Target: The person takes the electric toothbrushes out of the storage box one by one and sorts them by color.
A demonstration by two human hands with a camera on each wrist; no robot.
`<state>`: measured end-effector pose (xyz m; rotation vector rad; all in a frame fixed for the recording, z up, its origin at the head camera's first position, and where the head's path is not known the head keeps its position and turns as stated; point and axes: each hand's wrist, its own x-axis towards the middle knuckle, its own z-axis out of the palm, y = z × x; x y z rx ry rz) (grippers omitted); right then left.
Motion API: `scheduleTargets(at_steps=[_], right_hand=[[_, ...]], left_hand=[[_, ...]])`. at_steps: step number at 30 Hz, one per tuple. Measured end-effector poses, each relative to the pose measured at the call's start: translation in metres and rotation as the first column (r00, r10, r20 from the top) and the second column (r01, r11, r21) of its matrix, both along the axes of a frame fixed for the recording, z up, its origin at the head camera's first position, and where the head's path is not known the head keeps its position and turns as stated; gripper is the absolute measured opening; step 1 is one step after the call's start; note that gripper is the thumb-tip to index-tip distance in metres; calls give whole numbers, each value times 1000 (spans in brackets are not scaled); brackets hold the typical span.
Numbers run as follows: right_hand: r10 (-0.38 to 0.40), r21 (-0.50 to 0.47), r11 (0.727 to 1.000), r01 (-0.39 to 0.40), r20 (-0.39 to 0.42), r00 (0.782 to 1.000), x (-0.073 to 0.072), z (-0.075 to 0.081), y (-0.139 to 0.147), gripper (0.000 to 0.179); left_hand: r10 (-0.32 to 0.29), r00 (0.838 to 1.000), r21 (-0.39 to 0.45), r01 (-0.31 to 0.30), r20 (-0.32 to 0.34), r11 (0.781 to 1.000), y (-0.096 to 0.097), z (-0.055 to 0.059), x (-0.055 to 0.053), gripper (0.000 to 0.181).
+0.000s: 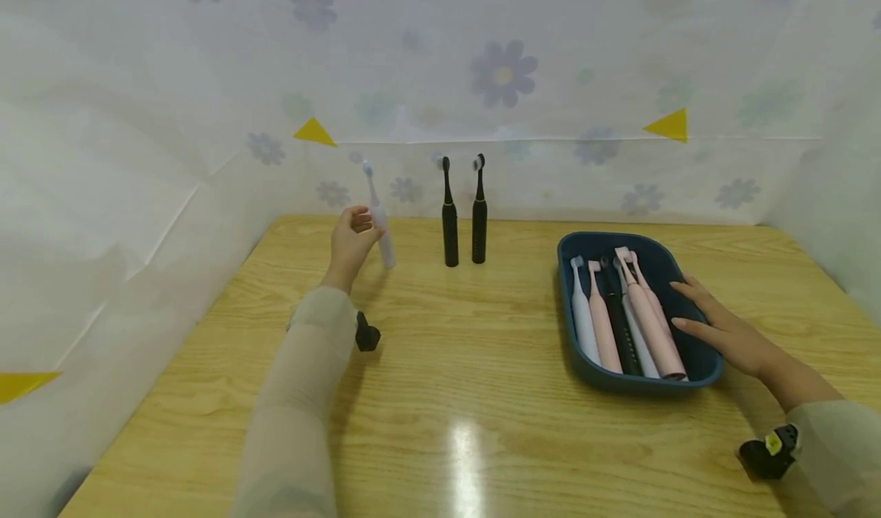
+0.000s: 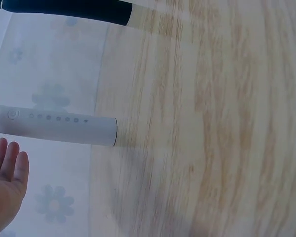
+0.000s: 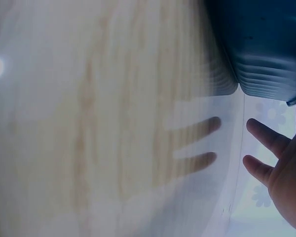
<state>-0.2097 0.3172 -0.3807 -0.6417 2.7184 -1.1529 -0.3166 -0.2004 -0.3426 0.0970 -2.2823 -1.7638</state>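
A white electric toothbrush (image 1: 382, 236) leans slightly in my left hand (image 1: 352, 244), which pinches its handle between thumb and fingers. In the left wrist view, a row of small marks and a round button show on the handle (image 2: 64, 123), its base close to the tabletop. Two black electric toothbrushes, a left one (image 1: 450, 235) and a right one (image 1: 479, 231), stand upright nearby. My right hand (image 1: 729, 334) rests at the right rim of a dark blue bin (image 1: 599, 380), thumb and a finger reaching over it. Other fingers (image 3: 269, 136) extend straight outside the bin.
Inside the bin lie several electric toothbrushes: white, a black one (image 1: 622, 327) and pink ones, such as the pink toothbrush (image 1: 654, 323) on top. Beneath everything is a wood-grain table (image 1: 427, 395). A flower-patterned white sheet (image 1: 427, 66) hangs behind, with yellow triangles on it.
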Motion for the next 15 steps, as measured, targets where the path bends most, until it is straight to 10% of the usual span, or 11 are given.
scheduleTargets(at_steps=[15], right_hand=[[4, 4, 1000, -4, -4, 1000, -5, 0, -4, 61]], left_hand=[[14, 998, 48, -11, -60, 999, -2, 1, 10, 45]])
